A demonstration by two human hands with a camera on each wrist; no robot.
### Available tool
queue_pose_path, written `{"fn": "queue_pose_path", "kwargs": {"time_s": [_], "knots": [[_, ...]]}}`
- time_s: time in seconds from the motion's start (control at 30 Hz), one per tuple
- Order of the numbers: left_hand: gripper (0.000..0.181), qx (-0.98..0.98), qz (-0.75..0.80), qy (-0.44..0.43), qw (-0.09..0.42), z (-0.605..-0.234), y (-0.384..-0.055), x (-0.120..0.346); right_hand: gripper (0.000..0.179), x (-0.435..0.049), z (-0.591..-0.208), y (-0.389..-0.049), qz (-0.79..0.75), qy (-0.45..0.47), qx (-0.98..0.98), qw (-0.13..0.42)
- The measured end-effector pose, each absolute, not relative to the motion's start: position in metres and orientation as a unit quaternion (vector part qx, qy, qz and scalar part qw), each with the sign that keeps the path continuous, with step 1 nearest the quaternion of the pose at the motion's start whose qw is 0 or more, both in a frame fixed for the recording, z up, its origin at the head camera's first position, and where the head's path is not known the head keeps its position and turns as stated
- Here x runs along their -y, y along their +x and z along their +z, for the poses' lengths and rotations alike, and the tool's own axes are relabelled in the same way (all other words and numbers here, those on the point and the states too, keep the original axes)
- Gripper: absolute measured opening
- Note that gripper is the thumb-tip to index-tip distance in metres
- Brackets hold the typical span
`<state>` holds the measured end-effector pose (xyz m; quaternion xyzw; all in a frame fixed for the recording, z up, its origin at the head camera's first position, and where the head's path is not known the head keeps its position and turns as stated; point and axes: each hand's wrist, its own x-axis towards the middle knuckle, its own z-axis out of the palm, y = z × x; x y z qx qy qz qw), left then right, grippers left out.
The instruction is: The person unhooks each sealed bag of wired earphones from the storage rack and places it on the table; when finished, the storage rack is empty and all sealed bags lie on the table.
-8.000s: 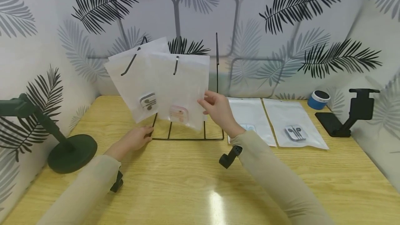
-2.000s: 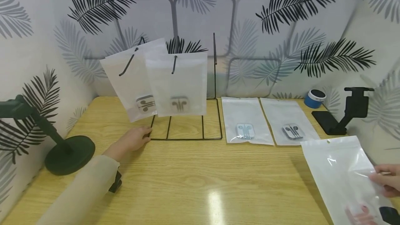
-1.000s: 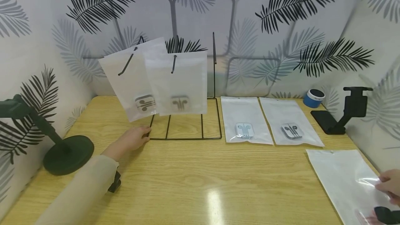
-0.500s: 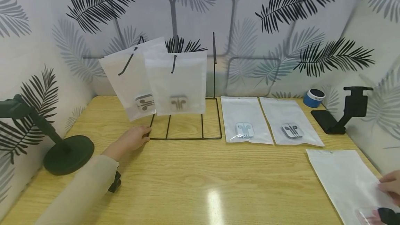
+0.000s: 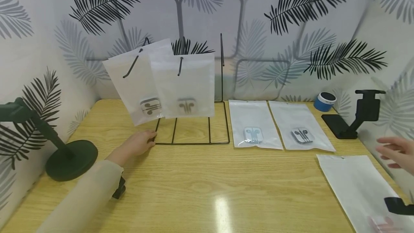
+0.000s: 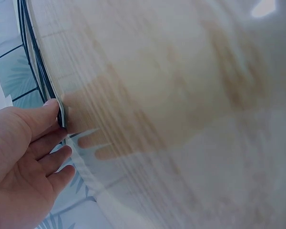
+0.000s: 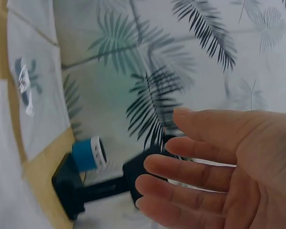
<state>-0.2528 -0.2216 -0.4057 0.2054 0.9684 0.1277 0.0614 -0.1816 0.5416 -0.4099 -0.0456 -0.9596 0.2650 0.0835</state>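
Observation:
My left hand [image 5: 137, 144] pinches the front left corner of a black wire display rack [image 5: 191, 143]; the left wrist view shows thumb and forefinger on its wire. Two white zip bags hang from the rack's hooks: a tilted left bag [image 5: 136, 85] and a straighter middle bag [image 5: 184, 85], each with an earphone case showing through. At the right table edge lies another white bag [image 5: 355, 186] with pink earphones. Above its far part my right hand [image 5: 399, 152] is raised with nothing in it, fingers spread and relaxed in the right wrist view.
Two white bags with earphone cases, one light blue [image 5: 255, 118] and one dark [image 5: 295, 118], lie right of the rack. Behind them are a blue round container [image 5: 324, 102] and a black phone stand [image 5: 365, 114]. A green lamp [image 5: 71, 159] stands left.
The front bag with pink earphones has come off the middle hook and been laid at right. My right hand has just let go of it and risen. My left hand stays on the rack.

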Motion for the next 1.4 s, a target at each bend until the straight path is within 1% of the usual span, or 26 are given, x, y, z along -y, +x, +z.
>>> {"fn": "queue_pose_path", "kwargs": {"time_s": [0.07, 0.13, 0.17, 0.23, 0.37, 0.53, 0.63, 0.83, 1.1, 1.4], "knots": [[0.044, -0.968, 0.128, 0.204, 0.064, -0.406, -0.253, 0.222, 0.044, -0.51, -0.381, -0.192, 0.278, -0.007, 0.956, 0.093], [0.044, -0.969, 0.13, 0.2, 0.067, -0.405, -0.253, 0.222, 0.038, -0.462, -0.344, -0.197, 0.274, 0.021, 0.956, 0.1], [0.044, -0.969, 0.13, 0.199, 0.067, -0.405, -0.253, 0.222, 0.038, -0.436, -0.325, -0.197, 0.271, 0.03, 0.957, 0.102], [0.044, -0.969, 0.131, 0.198, 0.068, -0.406, -0.254, 0.222, 0.051, -0.382, -0.288, -0.195, 0.263, 0.046, 0.96, 0.086], [0.044, -0.969, 0.124, 0.203, 0.069, -0.409, -0.255, 0.222, 0.053, -0.315, -0.258, -0.207, 0.265, 0.101, 0.954, 0.102], [0.045, -0.97, 0.121, 0.199, 0.073, -0.41, -0.255, 0.222, 0.044, -0.254, -0.252, -0.239, 0.309, 0.176, 0.926, 0.124], [0.045, -0.97, 0.123, 0.198, 0.074, -0.409, -0.254, 0.221, 0.042, -0.223, -0.253, -0.259, 0.347, 0.209, 0.908, 0.11], [0.044, -0.969, 0.124, 0.204, 0.067, -0.41, -0.254, 0.219, 0.04, -0.172, -0.255, -0.286, 0.41, 0.239, 0.878, 0.068], [0.045, -0.968, 0.126, 0.207, 0.064, -0.411, -0.256, 0.222, 0.041, -0.123, -0.262, -0.311, 0.465, 0.225, 0.855, 0.04], [0.045, -0.968, 0.126, 0.205, 0.064, -0.41, -0.257, 0.223, 0.052, -0.101, -0.276, -0.327, 0.514, 0.191, 0.836, -0.004]]}}
